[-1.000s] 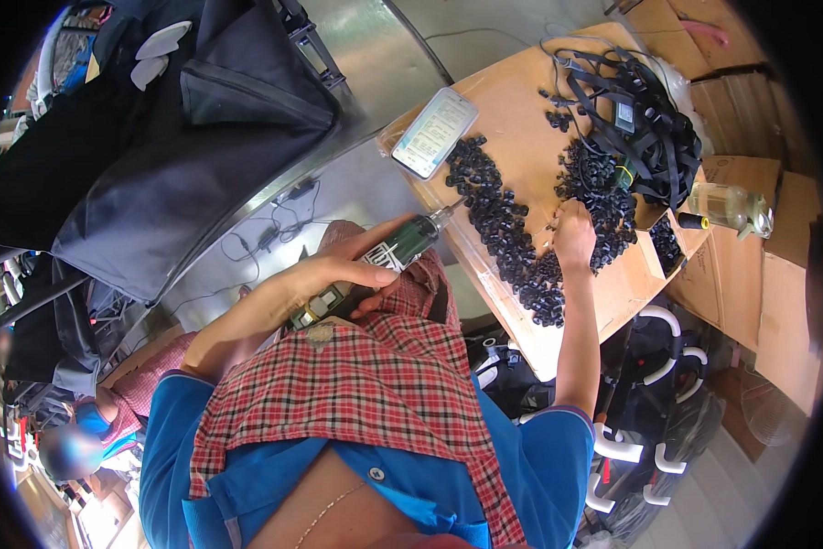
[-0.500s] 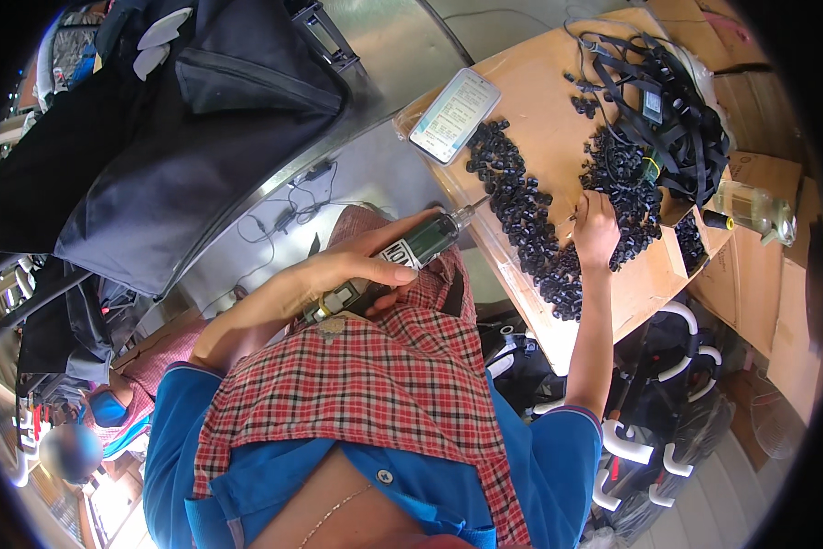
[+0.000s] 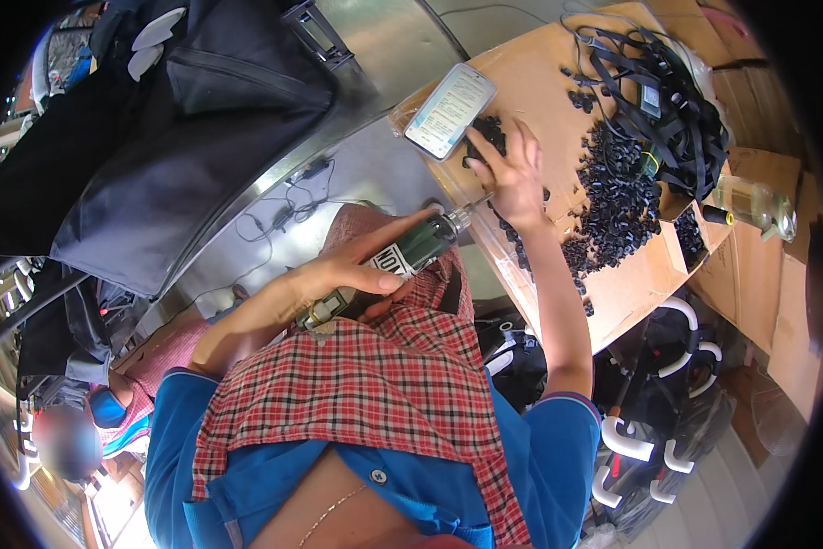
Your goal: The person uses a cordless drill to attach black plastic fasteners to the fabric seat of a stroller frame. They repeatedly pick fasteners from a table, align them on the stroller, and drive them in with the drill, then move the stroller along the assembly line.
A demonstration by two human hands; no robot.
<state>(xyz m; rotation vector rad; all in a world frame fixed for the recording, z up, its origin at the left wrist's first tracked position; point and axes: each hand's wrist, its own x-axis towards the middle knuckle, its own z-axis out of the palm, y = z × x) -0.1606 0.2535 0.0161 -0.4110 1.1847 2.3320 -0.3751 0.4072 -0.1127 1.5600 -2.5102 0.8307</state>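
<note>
By the board's left edge, right hand: spread over black bits, hiding some.
Left hand: closed round green power tool, hiding part.
Tool tip: near that edge, hard to see.

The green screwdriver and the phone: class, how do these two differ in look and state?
The green screwdriver has a rounded, dark body, while the phone is a flat rectangle with a bright, lit screen. The green screwdriver is gripped in the left hand; the phone lies on the tan worktop. Both are longer than they are wide.
</note>
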